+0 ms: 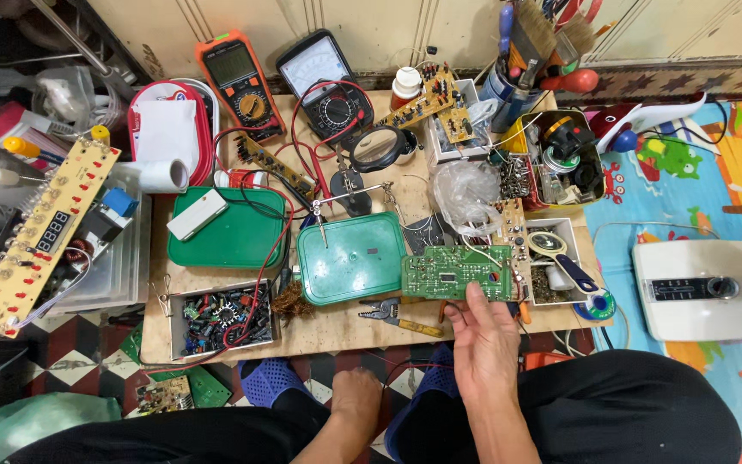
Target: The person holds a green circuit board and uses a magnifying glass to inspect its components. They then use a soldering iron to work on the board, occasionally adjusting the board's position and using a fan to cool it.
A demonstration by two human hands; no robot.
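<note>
**Right hand lifts green circuit board at the bench's near edge**

The right hand pinches the lower edge of a green circuit board, fingers clamped on it, just right of a green tray. The left hand hangs curled below the table; its grip is unclear. A metal box holds loose components.

A low, pale plywood table carries two green plastic lids, an orange digital multimeter and a black analogue meter at the far edge, a metal tray of small components near left, and yellow-handled pliers near.
</note>
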